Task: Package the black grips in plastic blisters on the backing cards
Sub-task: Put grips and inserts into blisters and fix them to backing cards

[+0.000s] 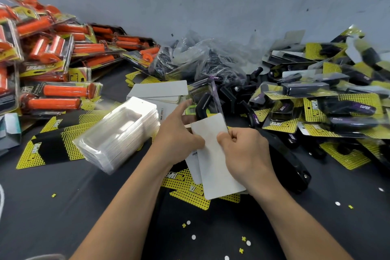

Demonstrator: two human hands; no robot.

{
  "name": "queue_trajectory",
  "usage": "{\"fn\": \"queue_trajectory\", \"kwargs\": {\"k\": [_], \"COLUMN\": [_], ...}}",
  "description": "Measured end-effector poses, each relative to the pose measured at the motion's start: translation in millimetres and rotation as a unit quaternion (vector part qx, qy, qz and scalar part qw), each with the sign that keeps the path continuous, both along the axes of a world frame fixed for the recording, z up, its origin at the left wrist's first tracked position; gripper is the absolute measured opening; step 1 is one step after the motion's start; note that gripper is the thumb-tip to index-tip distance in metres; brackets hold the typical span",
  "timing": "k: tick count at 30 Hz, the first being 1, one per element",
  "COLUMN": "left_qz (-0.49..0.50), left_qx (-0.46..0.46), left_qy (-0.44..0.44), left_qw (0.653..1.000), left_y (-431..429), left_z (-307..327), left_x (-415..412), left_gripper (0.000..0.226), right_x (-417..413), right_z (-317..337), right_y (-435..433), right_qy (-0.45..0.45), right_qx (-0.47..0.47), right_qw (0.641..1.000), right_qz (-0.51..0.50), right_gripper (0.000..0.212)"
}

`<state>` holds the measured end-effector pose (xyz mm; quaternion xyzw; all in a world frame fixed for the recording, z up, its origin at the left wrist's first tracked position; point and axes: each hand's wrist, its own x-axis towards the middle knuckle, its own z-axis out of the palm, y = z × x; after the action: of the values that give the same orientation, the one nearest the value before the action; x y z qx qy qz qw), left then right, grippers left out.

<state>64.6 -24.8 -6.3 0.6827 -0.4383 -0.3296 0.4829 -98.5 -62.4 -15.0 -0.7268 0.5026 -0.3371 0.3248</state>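
Near us, the left hand (177, 139) pinches the white backing card (217, 164) with its thumb, and one finger points out. The right hand (244, 150) pinches the card's right edge. At the card's far end sits a black grip (202, 103) in a clear blister (200, 88). The card looks thin, light and bendy, so hold it by its edges.

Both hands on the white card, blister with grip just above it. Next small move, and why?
Probably slide the white card up behind the blister. The black grip already sits in it, but most of the card hangs out below. The left hand and right hand both pinch the card, so a short push should do.
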Motion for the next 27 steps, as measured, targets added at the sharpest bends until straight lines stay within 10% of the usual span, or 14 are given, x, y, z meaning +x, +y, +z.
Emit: {"fn": "queue_trajectory", "kwargs": {"k": [4,11,14,23,27], "left_qz": [-0.019,0.088,0.182,0.093,0.142], "left_qx": [-0.035,-0.056,-0.077,-0.123,-0.133], "left_qy": [0.058,0.081,0.005,0.189,0.17], "left_qw": [0.998,0.991,0.98,0.97,0.966], "left_y": [1.6,-2.0,-5.3,-4.0,-6.4], "left_z": [-1.3,-6.3,-8.8,-5.7,-8.7], "left_x": [-5.1,-12.5,-9.8,-10.3,-8.2], "left_gripper": [0.096,0.006,0.028,0.035,0.027], "right_x": [-1.3,-1.5,-2.4,-3.4,-4.4], "right_z": [0.3,2.2,5.3,4.9,8.2], "right_y": [-2.4,-1.9,-0.9,-1.6,1.4], "right_qy": [-0.017,-0.037,-0.112,-0.004,-0.073], "right_qx": [-0.029,0.029,0.122,0.007,0.073], "right_qw": [0.999,0.999,0.98,1.0,0.99], "right_qz": [-0.026,0.022,0.11,0.018,0.098], "right_gripper": [0.058,0.046,0.004,0.059,0.023]}}
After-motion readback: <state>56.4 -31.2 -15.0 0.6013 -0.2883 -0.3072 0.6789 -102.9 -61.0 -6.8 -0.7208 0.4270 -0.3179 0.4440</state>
